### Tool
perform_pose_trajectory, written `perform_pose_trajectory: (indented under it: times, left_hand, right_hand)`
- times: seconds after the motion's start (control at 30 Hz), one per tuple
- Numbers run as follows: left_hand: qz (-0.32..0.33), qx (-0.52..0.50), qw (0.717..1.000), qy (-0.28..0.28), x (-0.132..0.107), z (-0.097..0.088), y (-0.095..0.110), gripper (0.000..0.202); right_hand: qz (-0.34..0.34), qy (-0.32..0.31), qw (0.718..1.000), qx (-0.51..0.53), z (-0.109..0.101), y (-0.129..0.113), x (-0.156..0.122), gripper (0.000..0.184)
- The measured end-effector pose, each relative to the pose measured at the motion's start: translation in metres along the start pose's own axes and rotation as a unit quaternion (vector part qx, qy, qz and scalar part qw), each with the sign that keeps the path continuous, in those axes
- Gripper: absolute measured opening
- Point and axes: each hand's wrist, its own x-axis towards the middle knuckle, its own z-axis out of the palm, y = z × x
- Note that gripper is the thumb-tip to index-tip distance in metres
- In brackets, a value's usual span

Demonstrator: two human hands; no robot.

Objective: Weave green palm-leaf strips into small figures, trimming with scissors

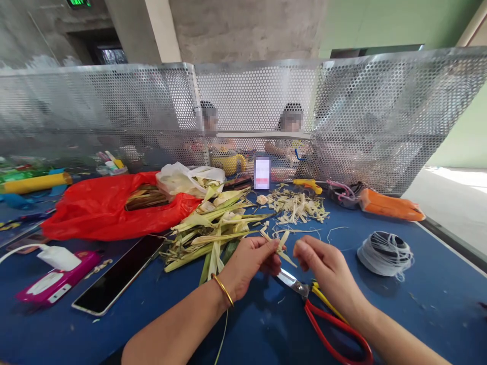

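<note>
My left hand (pixel 251 258), with a gold bangle (pixel 222 290) at its wrist, is closed on small strips of pale dried husk (pixel 282 242) between thumb and fingers. Just to the right, my right hand (pixel 318 257) has its fingers curled together in a pinch. Whatever it grips, perhaps a fine thread, is too small to make out. Beneath the hands lie scissors (pixel 338 328) with red handles, their blades pointing up-left. A yellow-handled tool (pixel 327 301) shows partly under my right wrist. Long husk leaves (pixel 213 230) are heaped beyond my left hand.
Husk scraps (pixel 300 207) lie ahead, before a propped phone (pixel 262 173). White thread (pixel 385 254) and an orange packet (pixel 391 204) sit right. Leftward are a red bag (pixel 114 213), a dark phone (pixel 119 274) and a pink power strip (pixel 57 284). Two people sit behind the perforated screen (pixel 251 91).
</note>
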Motion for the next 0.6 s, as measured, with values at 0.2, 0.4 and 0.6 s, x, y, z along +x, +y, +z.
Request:
perform_pose_trajectory:
  times: [0.2,0.4,0.6]
  left_hand:
    - [-0.031,0.021,0.999,-0.026,-0.003,0.004,-0.001,0.044]
    - [0.001,0.114,0.992,-0.046,-0.006,0.007,-0.005,0.034]
    - [0.001,0.164,0.984,-0.068,-0.009,0.009,-0.009,0.027]
  right_hand:
    - [0.088,-0.011,0.985,0.149,0.004,0.007,0.012,0.035]
    - [0.071,0.032,0.991,0.112,0.011,0.013,0.006,0.030]
    - [0.012,0.000,0.999,0.036,0.008,0.007,0.006,0.019]
